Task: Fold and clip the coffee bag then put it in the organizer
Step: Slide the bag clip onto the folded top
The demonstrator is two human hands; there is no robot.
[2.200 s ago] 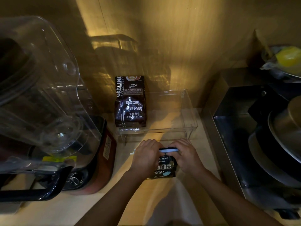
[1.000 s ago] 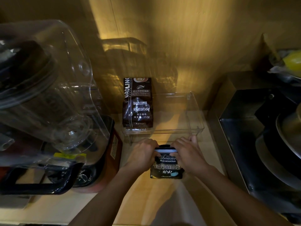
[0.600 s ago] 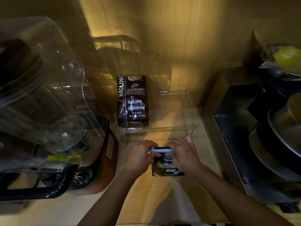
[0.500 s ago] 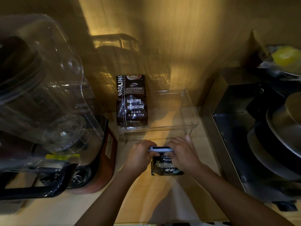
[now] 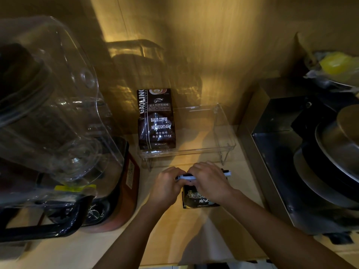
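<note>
A small black coffee bag [image 5: 194,199] stands on the wooden counter just in front of a clear plastic organizer [image 5: 225,140]. A pale blue-white clip [image 5: 185,177] runs across the bag's folded top, its right end sticking out past my fingers. My left hand [image 5: 165,188] grips the clip's left end and the bag's top corner. My right hand [image 5: 210,181] presses over the clip and the folded top, hiding most of the fold. A larger brown coffee bag [image 5: 156,119] stands inside the left part of the organizer.
A blender with a clear jug [image 5: 48,105] on a red base [image 5: 124,193] fills the left. A steel box and stacked metal pans [image 5: 320,164] crowd the right. A wooden wall stands behind the organizer, whose right part holds nothing.
My right hand has slid left over the clip, so the clip's right end now shows. The bag stays in the same spot on the counter.
</note>
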